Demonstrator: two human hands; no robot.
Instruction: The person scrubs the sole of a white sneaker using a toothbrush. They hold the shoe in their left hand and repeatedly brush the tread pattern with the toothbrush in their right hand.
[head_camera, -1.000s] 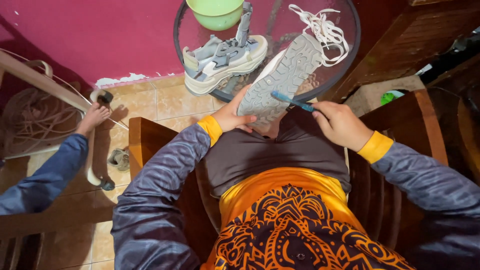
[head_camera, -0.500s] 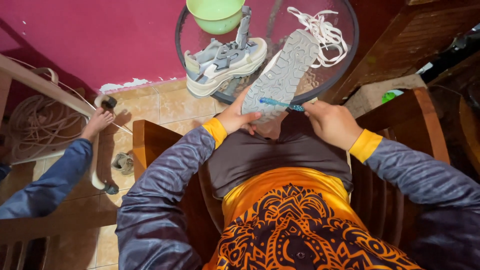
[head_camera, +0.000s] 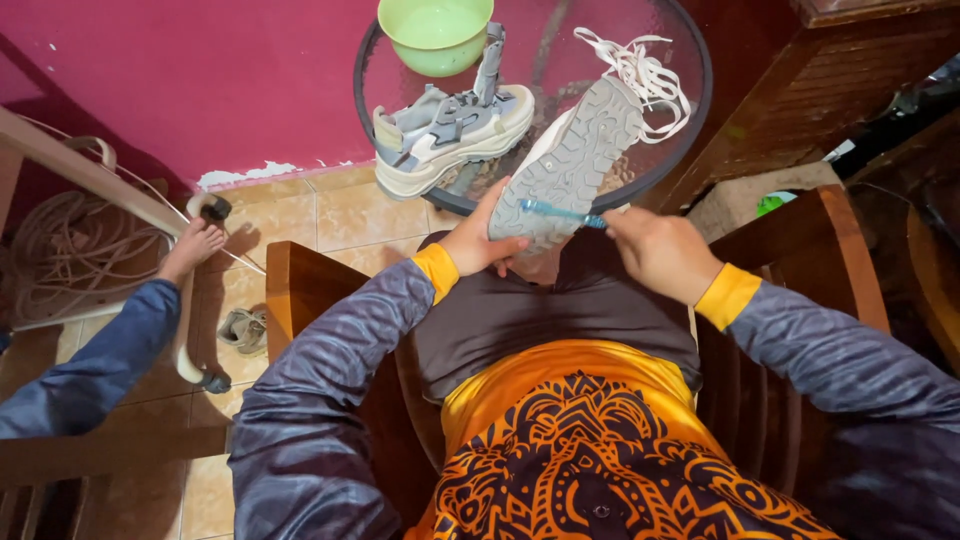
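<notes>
Head view: seated person looking down at both hands, wooden chair arms on either side.
Shoe in hand: grey-soled sneaker held sole-up above the lap, its toe end leaning over the edge of the round glass counter; long axis runs from the heel near the person up and right toward the toe.
Left hand: grip closed around the heel end of the sneaker, thumb over the sole.
Right hand: grip clenched on the handle of a blue toothbrush.
Key relation: toothbrush lies crosswise to the sole's long axis, head touching the heel part, just left of the right hand; the left hand is nearer the heel.
Count, shoes: two, the second sneaker standing upright on the counter.
Count, others: one green bowl, one bundle of white laces, one toothbrush.
Nearby: another person's hand on a curved white handle, well apart, over the tiled floor.
</notes>
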